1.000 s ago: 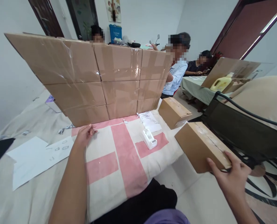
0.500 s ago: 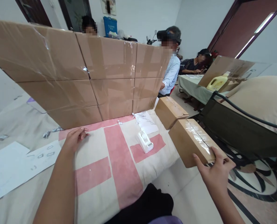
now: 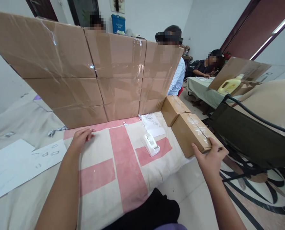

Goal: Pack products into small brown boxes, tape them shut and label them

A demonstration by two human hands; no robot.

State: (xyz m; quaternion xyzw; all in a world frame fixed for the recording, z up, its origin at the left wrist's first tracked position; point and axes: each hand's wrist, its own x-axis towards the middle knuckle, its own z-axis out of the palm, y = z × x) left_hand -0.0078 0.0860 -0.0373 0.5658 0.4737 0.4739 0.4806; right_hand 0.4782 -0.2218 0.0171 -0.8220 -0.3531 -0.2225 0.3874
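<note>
A wall of stacked, taped cardboard boxes (image 3: 118,89) stands across the far side of the pink and white cloth. At the right edge of the cloth lies a taped box (image 3: 192,131), its far end against another box (image 3: 174,108). My right hand (image 3: 210,153) grips the near end of the taped box, thumb on the left side and fingers over the top. My left hand (image 3: 83,137) rests on the cloth before the wall, fingers loosely bent, holding nothing visible. Between the hands sit a white tape dispenser (image 3: 151,144) and a drawn-on paper (image 3: 153,124).
White sheets (image 3: 17,166) lie at the left. Crumpled bits (image 3: 57,130) are near the wall's foot. A dark green folding chair (image 3: 252,137) stands at the right. People sit beyond the boxes and at a table (image 3: 201,91) holding a yellow jug (image 3: 230,85).
The taped box has moved inward and away from me with my right hand, now closer in line with the box behind it. The view has shifted slightly. My left hand stays on the cloth.
</note>
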